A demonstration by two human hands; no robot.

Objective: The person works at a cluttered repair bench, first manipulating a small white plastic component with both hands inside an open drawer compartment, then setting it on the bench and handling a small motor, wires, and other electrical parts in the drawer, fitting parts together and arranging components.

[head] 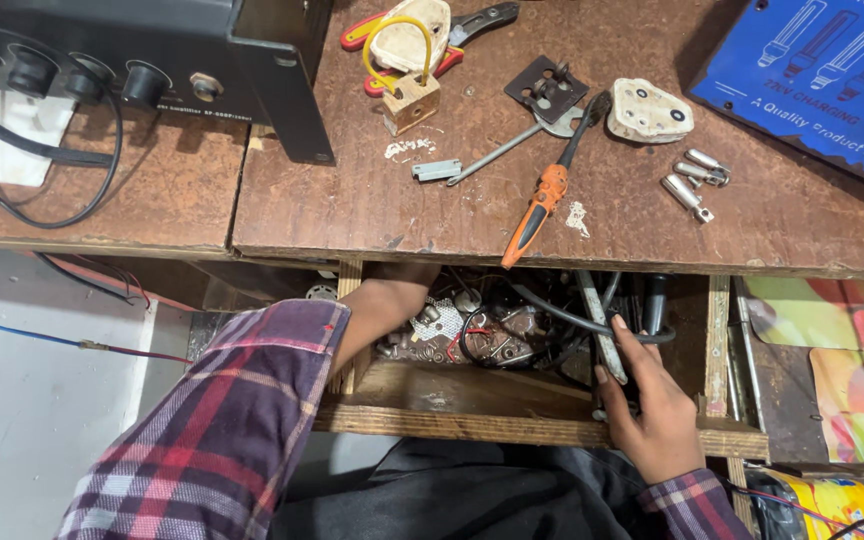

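Rummaging step: left hand (392, 290) reaches deep into the open wooden drawer (472, 415) under the brown bench (372, 200), grip hidden; right hand (652, 405) lies open over a flat grey metal strip (600, 330) at the drawer's right side. Next move likely needs feel, not sight, among tangled black cables (562, 315) and metal parts.

A worn brown wooden workbench (352, 200) is seen from above, its top scratched and stained. Beneath its front edge an open wooden drawer (452, 415) is set. A pale grey floor (22, 420) is seen at the lower left. The scene is lit evenly, without strong shadows. No walls or windows are shown.
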